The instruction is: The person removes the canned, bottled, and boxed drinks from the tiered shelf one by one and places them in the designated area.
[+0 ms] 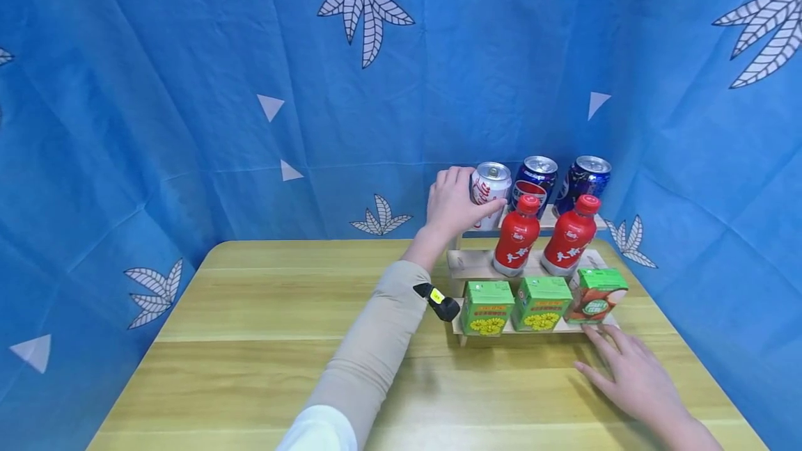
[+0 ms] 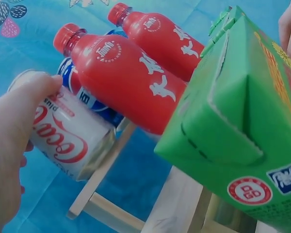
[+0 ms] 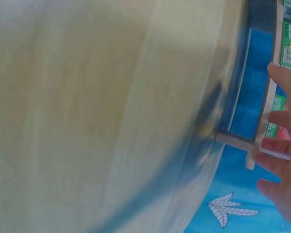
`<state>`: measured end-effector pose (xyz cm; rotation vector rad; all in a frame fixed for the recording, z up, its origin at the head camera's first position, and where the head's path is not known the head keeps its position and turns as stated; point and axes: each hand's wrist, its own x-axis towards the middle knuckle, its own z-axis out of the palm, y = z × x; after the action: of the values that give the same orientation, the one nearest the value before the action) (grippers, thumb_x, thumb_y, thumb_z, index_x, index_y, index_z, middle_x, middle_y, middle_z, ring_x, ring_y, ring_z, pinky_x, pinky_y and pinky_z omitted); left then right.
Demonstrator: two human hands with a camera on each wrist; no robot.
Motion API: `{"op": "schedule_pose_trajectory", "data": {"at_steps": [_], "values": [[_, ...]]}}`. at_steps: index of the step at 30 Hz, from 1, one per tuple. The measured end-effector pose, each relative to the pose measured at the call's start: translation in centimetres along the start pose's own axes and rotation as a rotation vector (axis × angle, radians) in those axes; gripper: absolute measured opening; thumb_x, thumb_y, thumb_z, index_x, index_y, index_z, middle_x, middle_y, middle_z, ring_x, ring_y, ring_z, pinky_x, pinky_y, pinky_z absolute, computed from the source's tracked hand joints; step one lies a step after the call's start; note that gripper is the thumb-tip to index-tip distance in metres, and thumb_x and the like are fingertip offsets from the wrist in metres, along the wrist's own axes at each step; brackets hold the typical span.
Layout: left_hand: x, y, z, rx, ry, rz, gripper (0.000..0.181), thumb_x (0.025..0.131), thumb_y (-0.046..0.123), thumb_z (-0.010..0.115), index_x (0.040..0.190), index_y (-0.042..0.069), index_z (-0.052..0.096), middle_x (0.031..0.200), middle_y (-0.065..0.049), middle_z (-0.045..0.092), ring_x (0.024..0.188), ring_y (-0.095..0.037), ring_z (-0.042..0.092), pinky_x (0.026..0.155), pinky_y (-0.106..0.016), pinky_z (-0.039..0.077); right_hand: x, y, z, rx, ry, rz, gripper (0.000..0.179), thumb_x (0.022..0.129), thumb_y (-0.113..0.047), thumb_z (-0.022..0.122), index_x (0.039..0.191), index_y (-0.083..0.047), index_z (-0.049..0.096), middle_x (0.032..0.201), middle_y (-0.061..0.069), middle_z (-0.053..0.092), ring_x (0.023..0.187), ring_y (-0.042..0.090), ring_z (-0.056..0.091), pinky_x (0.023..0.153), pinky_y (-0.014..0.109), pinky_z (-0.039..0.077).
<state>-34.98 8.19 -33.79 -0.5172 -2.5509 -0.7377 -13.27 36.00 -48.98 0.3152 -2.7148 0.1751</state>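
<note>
My left hand (image 1: 452, 202) grips a white Coca-Cola can (image 1: 491, 193) at the left end of the top tier of a stepped wooden rack (image 1: 473, 264). In the left wrist view the thumb lies across the upper side of the can (image 2: 70, 131), whose base is right at the rack's rail. My right hand (image 1: 633, 374) is at the rack's front right corner, below a green and brown drink carton (image 1: 595, 296). Its extended fingers rest along the front edge of the lowest tier, as the right wrist view shows too.
Two blue Pepsi cans (image 1: 534, 183) stand right of the white can. Two red bottles (image 1: 516, 236) occupy the middle tier, and two green cartons with yellow flowers (image 1: 487, 308) the lowest. A blue patterned curtain (image 1: 351, 124) hangs behind the wooden table (image 1: 276, 326).
</note>
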Motion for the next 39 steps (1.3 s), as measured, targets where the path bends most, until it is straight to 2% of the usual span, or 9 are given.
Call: {"op": "schedule_pose_trajectory", "data": {"at_steps": [7,13,20,25,27,30,32,36,39], "values": [[0.2,0.6,-0.1,0.000,0.018,-0.020,0.069,0.076,0.064,0.068,0.124,0.017,0.050,0.119,0.003,0.053,0.118,-0.016,0.041,0.100,-0.036,0.040,0.1,0.4,-0.1,0.003,-0.002,-0.018,0.064,0.080,-0.047,0.074,0.129,-0.007,0.059,0.124,0.020,0.057,0.110,0.048,0.055,0.097,0.057,0.038],[0.4,0.7,-0.3,0.059,0.026,-0.028,0.071,0.074,0.068,0.068,0.121,0.018,0.051,0.116,0.004,0.054,0.115,-0.015,0.041,0.098,-0.035,0.038,0.4,0.8,-0.2,0.014,0.024,-0.058,0.060,0.079,-0.043,0.076,0.125,-0.007,0.062,0.118,0.016,0.059,0.108,0.045,0.056,0.095,0.056,0.039],[-0.1,0.6,-0.5,0.069,0.049,-0.004,0.072,0.072,0.068,0.069,0.120,0.017,0.052,0.116,0.004,0.056,0.115,-0.016,0.042,0.096,-0.035,0.039,0.3,1.0,-0.1,0.011,0.032,-0.071,0.057,0.079,-0.041,0.076,0.123,-0.007,0.063,0.115,0.015,0.060,0.108,0.041,0.057,0.100,0.057,0.037],[-0.5,0.4,-0.7,0.062,0.071,0.004,0.071,0.070,0.068,0.071,0.118,0.017,0.053,0.115,0.004,0.057,0.113,-0.016,0.043,0.095,-0.036,0.039,0.0,0.9,-0.1,0.002,0.046,-0.077,0.056,0.080,-0.038,0.076,0.124,-0.007,0.063,0.115,0.015,0.060,0.110,0.037,0.058,0.124,0.038,0.010],[-0.7,0.3,-0.9,0.058,0.073,0.009,0.072,0.070,0.068,0.071,0.118,0.017,0.053,0.115,0.004,0.057,0.113,-0.016,0.043,0.095,-0.036,0.039,0.0,0.9,-0.1,0.000,0.041,-0.074,0.056,0.080,-0.039,0.076,0.125,-0.006,0.062,0.116,0.016,0.060,0.111,0.037,0.057,0.124,0.036,0.006],[-1.0,0.1,-1.1,0.063,0.079,0.016,0.072,0.070,0.068,0.070,0.118,0.018,0.053,0.115,0.005,0.057,0.113,-0.016,0.044,0.096,-0.036,0.039,-0.1,0.8,-0.3,-0.001,0.023,-0.062,0.057,0.081,-0.039,0.074,0.126,-0.006,0.062,0.118,0.017,0.060,0.113,0.039,0.056,0.122,0.047,0.015],[-1.3,-0.1,-1.4,0.059,0.087,0.020,0.071,0.070,0.068,0.070,0.118,0.017,0.054,0.115,0.005,0.058,0.112,-0.016,0.044,0.096,-0.036,0.039,-0.1,0.8,-0.4,-0.001,0.011,-0.055,0.059,0.082,-0.040,0.074,0.128,-0.005,0.061,0.121,0.018,0.060,0.115,0.040,0.056,0.123,0.047,0.012],[-1.8,-0.6,-2.0,0.044,0.105,0.013,0.070,0.070,0.066,0.071,0.117,0.016,0.055,0.115,0.004,0.058,0.112,-0.017,0.045,0.097,-0.037,0.038,-0.3,0.9,-0.5,-0.004,-0.013,-0.051,0.062,0.083,-0.043,0.073,0.130,-0.005,0.059,0.126,0.020,0.058,0.117,0.042,0.054,0.120,0.026,-0.012],[-2.2,-0.9,-2.6,0.031,0.116,0.000,0.071,0.070,0.064,0.072,0.118,0.016,0.055,0.115,0.003,0.057,0.113,-0.017,0.045,0.098,-0.038,0.038,-0.4,0.9,-0.5,-0.006,-0.029,-0.050,0.064,0.083,-0.045,0.071,0.131,-0.004,0.058,0.129,0.021,0.057,0.119,0.043,0.053,0.113,0.016,-0.019]]}}
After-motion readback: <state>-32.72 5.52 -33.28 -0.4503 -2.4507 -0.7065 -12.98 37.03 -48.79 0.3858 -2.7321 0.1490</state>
